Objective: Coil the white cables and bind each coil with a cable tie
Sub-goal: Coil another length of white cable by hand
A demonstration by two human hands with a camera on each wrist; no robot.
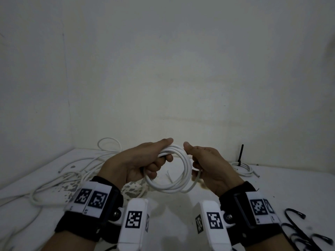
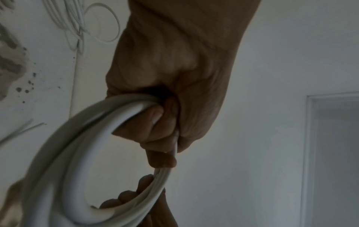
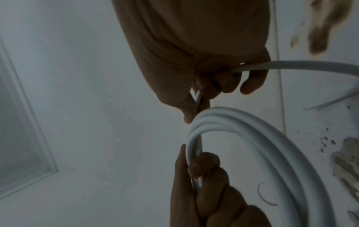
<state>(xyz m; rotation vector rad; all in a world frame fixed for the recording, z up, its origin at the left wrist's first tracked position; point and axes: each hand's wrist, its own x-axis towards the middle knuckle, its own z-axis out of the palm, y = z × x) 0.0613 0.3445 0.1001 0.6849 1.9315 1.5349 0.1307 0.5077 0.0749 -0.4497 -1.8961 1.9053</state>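
Above the table's middle I hold a white cable coil (image 1: 187, 171) of several loops between both hands. My left hand (image 1: 165, 151) grips its upper left side, thumb over the bundled strands and fingers curled under. My right hand (image 1: 192, 156) holds the right side, fingers curled round the cable's outer strand. In the left wrist view the left hand (image 2: 155, 122) clamps the coil (image 2: 77, 153). In the right wrist view the right hand (image 3: 213, 86) holds a single strand (image 3: 291, 66) beside the coil (image 3: 252, 138). No tie is on this coil.
Loose white cables (image 1: 72, 171) sprawl over the white table (image 1: 181, 205) at the left. At the back right lies a coil (image 1: 243, 168) with a black tie (image 1: 241, 154) standing up. Several black cable ties (image 1: 304, 232) lie at the near right. A wall rises behind.
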